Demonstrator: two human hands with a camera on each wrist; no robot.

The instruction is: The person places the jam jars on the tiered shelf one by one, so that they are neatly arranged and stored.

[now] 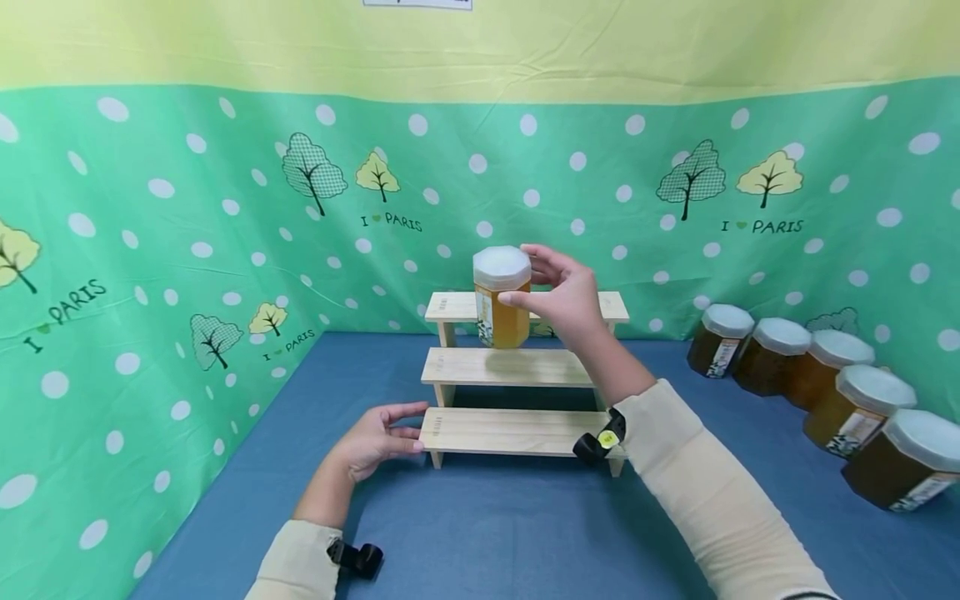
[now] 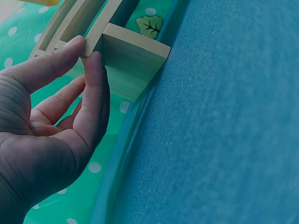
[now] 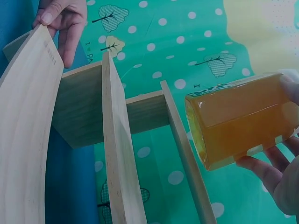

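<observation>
My right hand [image 1: 564,292] grips a jar of amber honey [image 1: 513,321] with a white lid and a label, holding it upright in front of the top step of a wooden three-step rack [image 1: 517,422]. In the right wrist view the honey jar [image 3: 247,119] is apart from the top board, with fingers and thumb on opposite sides. At the rack's left end, my left hand [image 1: 378,439] pinches the corner of the lowest board between thumb and fingers. The left wrist view shows that hand's [image 2: 51,116] thumb on top of the board's end and a finger beneath.
Several honey jars with white lids, among them a dark jar [image 1: 911,458], stand in a slanting row on the right of the blue tablecloth [image 1: 517,533]. A green dotted curtain [image 1: 480,158] hangs right behind the rack and along the left side.
</observation>
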